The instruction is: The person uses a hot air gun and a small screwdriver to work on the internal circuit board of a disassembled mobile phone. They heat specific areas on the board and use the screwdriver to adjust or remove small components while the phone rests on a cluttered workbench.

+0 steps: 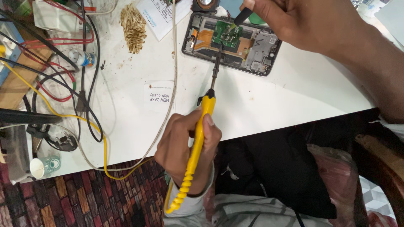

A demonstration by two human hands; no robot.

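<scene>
So the left hand [185, 147] has its fingers wrapped tight round the yellow soldering iron [197, 143], tip up at 12 o'clock on the green board [226, 34] inside the opened phone [231, 42]. Over at 2 o'clock, the right hand [294, 21] pinches a dark tool [243, 17] shut-fingered; I'd keep both wrists steady and touch only briefly.

yellow soldering iron [198, 138], green circuit board [226, 34], white table [294, 84], red-brown brick-pattern floor [84, 201], red & black wires [54, 67]

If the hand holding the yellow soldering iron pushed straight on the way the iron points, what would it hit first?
Probably the green circuit board inside the opened phone: the left hand aims the yellow-handled soldering iron up the white table at it. Whether the tip already touches is unclear.
</scene>
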